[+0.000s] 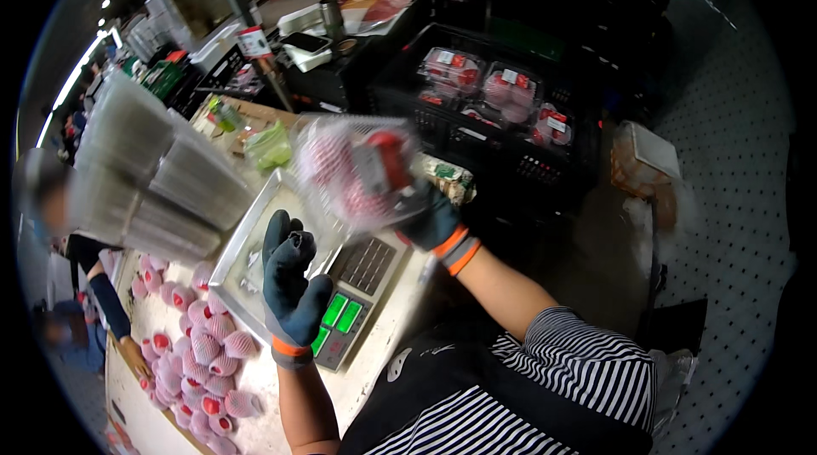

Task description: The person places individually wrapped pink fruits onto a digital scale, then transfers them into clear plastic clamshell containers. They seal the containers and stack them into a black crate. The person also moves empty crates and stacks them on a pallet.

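Observation:
My right hand [434, 215], in a dark glove with an orange and grey cuff, grips the near end of a clear plastic clamshell box [319, 193]. Inside the box are red fruits in pink foam nets, and a red and white label shows on it; motion blurs both. My left hand [293, 279], gloved the same way, is empty with its fingers apart. It hovers over the weighing pan [239, 257] of a digital scale [376, 270]. The scale's displays [335, 308] glow green, and the box is held above the pan's far right side.
Many foam-netted fruits [204, 353] lie on the white table [402, 302] at left, where another person's hand [134, 356] rests. Tall stacks of clear containers [153, 180] stand behind. A black crate [459, 129] at right holds several packed boxes [510, 94]. A green plastic bag [268, 145] lies beyond the scale.

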Motion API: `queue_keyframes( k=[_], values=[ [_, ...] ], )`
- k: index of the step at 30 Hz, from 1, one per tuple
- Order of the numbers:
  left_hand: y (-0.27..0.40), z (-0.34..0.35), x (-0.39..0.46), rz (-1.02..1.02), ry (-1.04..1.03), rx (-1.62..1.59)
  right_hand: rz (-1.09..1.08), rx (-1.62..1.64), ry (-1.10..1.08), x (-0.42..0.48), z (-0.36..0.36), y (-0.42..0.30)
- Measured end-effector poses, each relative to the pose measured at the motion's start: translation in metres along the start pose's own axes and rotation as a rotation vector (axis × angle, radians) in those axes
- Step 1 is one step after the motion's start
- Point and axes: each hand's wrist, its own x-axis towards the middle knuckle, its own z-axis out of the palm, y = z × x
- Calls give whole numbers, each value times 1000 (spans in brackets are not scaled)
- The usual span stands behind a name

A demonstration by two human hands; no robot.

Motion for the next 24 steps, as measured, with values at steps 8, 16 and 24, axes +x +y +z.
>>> queue_keyframes(
  k=[8, 16, 24],
  values=[
    [-44, 2, -44, -193, 88, 104, -919, -1169, 789, -62, -35, -284],
    [-74, -1, -72, -402, 192, 161, -522, -1585, 1060, -118, -130, -508],
    [-58, 20, -95, -206, 237, 838, -687, -2510, 1136, 22, -62, -414]
  ],
)
